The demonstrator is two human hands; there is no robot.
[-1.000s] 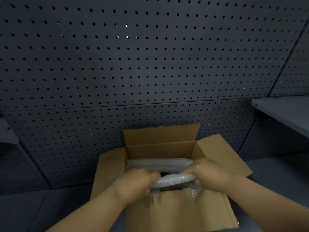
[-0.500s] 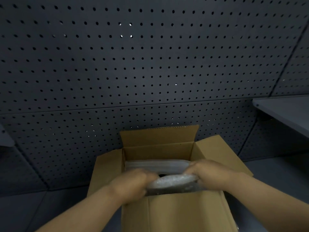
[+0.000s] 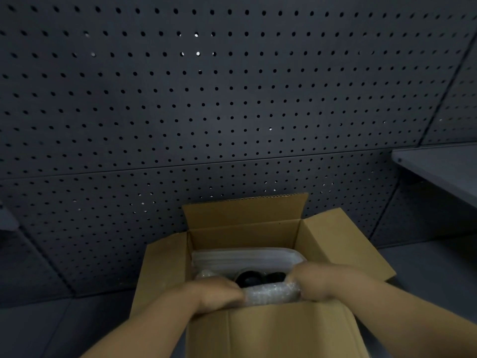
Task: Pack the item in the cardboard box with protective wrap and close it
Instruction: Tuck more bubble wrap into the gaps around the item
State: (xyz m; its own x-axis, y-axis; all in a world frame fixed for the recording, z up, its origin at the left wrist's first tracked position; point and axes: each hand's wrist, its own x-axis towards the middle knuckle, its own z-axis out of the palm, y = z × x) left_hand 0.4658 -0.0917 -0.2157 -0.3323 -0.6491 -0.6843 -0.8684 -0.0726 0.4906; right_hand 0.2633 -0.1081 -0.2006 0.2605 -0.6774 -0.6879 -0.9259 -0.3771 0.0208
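- Open cardboard box [image 3: 271, 329] low in the middle of the view, standing on a dark grey work surface [image 3: 426, 275] in front of a dark pegboard wall [image 3: 232, 112].
- All 4 flaps up or spread: back flap [image 3: 245, 213] upright against the pegboard, left flap [image 3: 162, 270] and right flap [image 3: 346, 244] angled outward, near flap [image 3: 278, 332] raised toward the camera and hiding the lower part of the inside.
- Inside, along the back wall, a pale layer of foam sheet [image 3: 245, 259], lying curved from the left wall to the right.
- In the gap in front of the foam, a dark rounded item [image 3: 258, 279], only partly visible, low in the box between foam and bubble wrap; exact shape too dim to tell.
- Roll or fold of bubble wrap [image 3: 273, 294] at the near side of the opening, just above the near flap's top edge, stretched between the 2 hands.
- Left hand [image 3: 216, 295] closed around the left end of the bubble wrap, fingers curled over it, wrist over the near left corner of the box.
- Right hand [image 3: 322, 282] closed around the right end of the wrap, knuckles up, close to the right wall of the box.
- Both forearms bare, entering from the bottom edge.
- More crumpled wrap [image 3: 206, 275] just beyond the left hand, by the left wall.
- Grey shelf [image 3: 444, 166] on the right, well apart from the box.
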